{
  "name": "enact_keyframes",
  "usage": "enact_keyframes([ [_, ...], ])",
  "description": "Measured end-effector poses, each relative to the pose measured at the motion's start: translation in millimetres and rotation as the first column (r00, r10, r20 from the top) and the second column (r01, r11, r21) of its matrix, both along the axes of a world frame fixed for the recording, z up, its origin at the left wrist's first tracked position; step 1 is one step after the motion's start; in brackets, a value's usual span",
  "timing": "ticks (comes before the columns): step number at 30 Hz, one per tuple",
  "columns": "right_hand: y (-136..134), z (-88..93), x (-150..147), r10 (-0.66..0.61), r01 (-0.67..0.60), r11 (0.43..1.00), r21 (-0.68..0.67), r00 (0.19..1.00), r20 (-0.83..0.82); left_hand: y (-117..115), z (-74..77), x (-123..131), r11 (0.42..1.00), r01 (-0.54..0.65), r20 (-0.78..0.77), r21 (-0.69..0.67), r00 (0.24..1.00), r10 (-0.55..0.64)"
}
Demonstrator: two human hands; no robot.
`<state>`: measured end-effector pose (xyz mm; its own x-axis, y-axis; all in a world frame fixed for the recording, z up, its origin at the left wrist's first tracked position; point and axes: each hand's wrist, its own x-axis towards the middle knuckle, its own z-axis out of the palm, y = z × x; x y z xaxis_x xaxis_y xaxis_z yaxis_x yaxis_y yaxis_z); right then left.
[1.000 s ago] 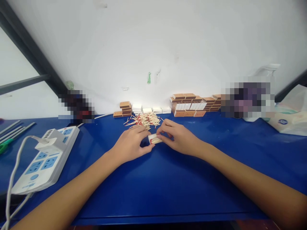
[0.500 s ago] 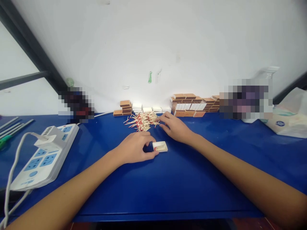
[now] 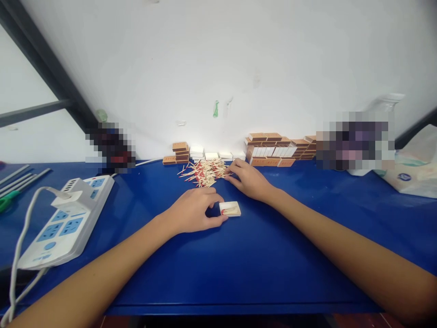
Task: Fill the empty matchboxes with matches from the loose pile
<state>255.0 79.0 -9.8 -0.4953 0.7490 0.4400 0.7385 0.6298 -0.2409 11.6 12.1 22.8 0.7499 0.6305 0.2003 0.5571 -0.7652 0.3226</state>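
A small white matchbox tray [image 3: 233, 209] with some red-tipped matches in it lies on the blue table. My left hand [image 3: 198, 210] grips its left end between thumb and fingers. Behind it spreads a loose pile of matches [image 3: 206, 171]. At the pile's right edge is my right hand [image 3: 247, 179], its thumb and fingertips drawn together at the match ends; whether a match is between them is too small to tell.
White trays [image 3: 211, 156] and a small stack of matchboxes [image 3: 180, 152] stand behind the pile. Brown matchboxes [image 3: 271, 161] are stacked at the right by the wall. A power strip [image 3: 73, 218] lies left, a plastic package [image 3: 414, 171] far right.
The whole view has shifted slightly, with things showing a little further right. My right fingertips have drawn closer together at the edge of the pile. My left hand keeps its grip on the tray.
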Motion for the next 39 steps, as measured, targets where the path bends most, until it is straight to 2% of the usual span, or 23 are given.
enact_keyframes([
  [8, -4.7, 3.5, 4.1, 0.04, -0.04, 0.996, -0.08, 0.999, -0.001, -1.8, 2.8, 0.9, 1.0, -0.002, 0.005, -0.005, 1.0, 0.002],
  [16, -8.2, 4.7, 30.5, 0.003, 0.001, 0.991, -0.136, 1.0, 0.025, 0.3, 0.5, -1.2, 1.0, 0.004, -0.001, -0.009, 1.0, -0.004],
  [22, -0.4, 1.0, 24.1, -0.003, 0.001, 0.986, -0.167, 1.0, -0.012, 0.0, 0.1, -0.5, 1.0, -0.015, -0.007, -0.018, 1.0, 0.015],
  [26, -1.5, 3.9, 24.1, -0.005, 0.016, 0.987, -0.16, 0.997, 0.071, 0.2, 0.4, -0.2, 1.0, -0.008, -0.009, -0.015, 1.0, 0.008],
  [31, -10.1, 16.1, 36.1, -0.103, 0.122, 0.989, -0.085, 0.975, 0.197, 0.4, -1.0, -0.5, 1.0, 0.002, -0.01, 0.016, 1.0, -0.002],
  [36, -20.7, 23.8, 12.8, -0.084, 0.101, 0.992, -0.077, 0.976, 0.199, 1.4, -2.3, 1.3, 1.0, 0.009, -0.023, 0.024, 1.0, -0.008],
  [39, -25.9, 22.3, -9.5, -0.095, 0.115, 0.992, -0.053, 0.955, 0.281, 1.6, -2.4, 2.2, 1.0, 0.005, -0.024, 0.021, 1.0, -0.005],
])
